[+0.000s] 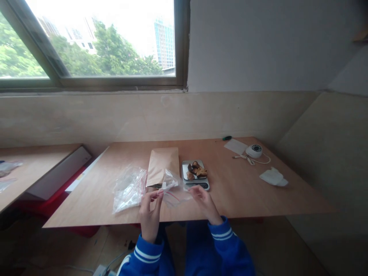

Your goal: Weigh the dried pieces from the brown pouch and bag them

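My left hand (151, 211) pinches one edge of a clear zip bag (175, 197) near the table's front edge. At the bag's other side, the fingers of my right hand (204, 201) are closed on it, just below the scale. The bag has a red stripe. Behind it lies a brown paper bag (163, 163), its mouth toward me. Several brown dried pieces (197, 170) rest on the silver scale (197, 185). A pile of clear plastic bags (130, 189) is to the left of my left hand.
On the right of the wooden table (230, 195) are a white dome camera (254, 151) with its cable, a white sheet (235, 146), a green-handled screwdriver (227, 138) and a crumpled white wrapper (273, 177). Another table (37, 161) and a red stool (54, 203) stand at left.
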A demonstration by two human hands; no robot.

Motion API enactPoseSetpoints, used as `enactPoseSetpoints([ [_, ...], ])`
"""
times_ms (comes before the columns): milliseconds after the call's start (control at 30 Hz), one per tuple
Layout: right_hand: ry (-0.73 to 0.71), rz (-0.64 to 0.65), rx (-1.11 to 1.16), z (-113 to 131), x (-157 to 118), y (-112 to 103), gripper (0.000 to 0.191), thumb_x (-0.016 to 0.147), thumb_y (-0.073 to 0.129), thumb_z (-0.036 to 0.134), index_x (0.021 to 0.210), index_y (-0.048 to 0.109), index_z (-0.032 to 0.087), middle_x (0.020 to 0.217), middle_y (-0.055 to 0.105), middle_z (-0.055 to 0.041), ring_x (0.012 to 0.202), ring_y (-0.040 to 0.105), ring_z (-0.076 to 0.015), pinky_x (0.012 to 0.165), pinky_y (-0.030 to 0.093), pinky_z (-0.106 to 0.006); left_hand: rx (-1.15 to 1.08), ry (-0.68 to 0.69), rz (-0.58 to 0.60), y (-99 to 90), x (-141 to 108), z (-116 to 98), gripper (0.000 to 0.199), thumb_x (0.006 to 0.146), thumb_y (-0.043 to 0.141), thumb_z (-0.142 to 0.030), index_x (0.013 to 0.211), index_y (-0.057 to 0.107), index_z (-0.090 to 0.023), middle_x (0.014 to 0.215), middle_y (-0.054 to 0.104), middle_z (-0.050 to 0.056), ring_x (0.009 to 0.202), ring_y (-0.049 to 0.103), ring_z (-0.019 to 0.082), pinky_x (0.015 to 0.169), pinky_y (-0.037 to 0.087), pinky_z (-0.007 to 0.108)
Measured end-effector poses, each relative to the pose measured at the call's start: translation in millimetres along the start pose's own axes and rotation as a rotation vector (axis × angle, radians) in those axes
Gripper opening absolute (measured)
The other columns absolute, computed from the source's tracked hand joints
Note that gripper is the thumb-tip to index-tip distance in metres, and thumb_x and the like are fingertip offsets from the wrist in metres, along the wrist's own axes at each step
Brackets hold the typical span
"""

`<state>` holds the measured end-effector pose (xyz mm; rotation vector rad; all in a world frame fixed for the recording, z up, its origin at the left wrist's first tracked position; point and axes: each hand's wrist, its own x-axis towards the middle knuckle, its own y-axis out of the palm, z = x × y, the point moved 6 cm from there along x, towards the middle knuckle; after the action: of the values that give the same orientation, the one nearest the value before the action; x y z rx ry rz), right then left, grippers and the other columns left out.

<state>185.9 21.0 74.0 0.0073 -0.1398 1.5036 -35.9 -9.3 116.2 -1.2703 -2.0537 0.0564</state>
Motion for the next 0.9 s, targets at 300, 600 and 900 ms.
enactPoseSetpoints([
  [300,-0.299,-0.217,-0.726,-33.7,62.8,-42.7,0.041,0.078,0.055,0.023,0.118,0.062,0.029,0.131,0.050,-0.0115,0.122,0.045,-0.0327,0.100,0.037,-0.054,-0.049,-0.038,0.127,25.2,7.7,-4.8,0.017,0.091,0.047,-0.036,0.083,0.051,-0.021,0.125,0.059,0.014,0.123,0.051,0.026,0.101,0.040,0.047],
  [600,-0.335,-0.220,-0.757,-54.8,83.8,-37.2,0.034,0.076,0.057,0.018,0.105,0.070,0.029,0.122,0.056,-0.0093,0.113,0.051,-0.0298,0.096,0.042,-0.050,-0.057,-0.118,0.166,41.6,-7.8,-5.4,0.017,0.093,0.041,-0.037,0.088,0.047,-0.022,0.092,0.067,0.009,0.090,0.067,0.021,0.075,0.053,0.034],
  [900,-0.304,-0.192,-0.729,-51.5,86.6,-42.2,0.022,0.075,0.064,0.019,0.092,0.073,0.027,0.119,0.058,-0.0093,0.113,0.051,-0.0300,0.096,0.042,-0.049,-0.081,-0.142,0.188,45.7,-3.6,-9.0,0.019,0.093,0.041,-0.038,0.090,0.048,-0.021,0.102,0.066,0.012,0.093,0.066,0.023,0.078,0.052,0.035],
])
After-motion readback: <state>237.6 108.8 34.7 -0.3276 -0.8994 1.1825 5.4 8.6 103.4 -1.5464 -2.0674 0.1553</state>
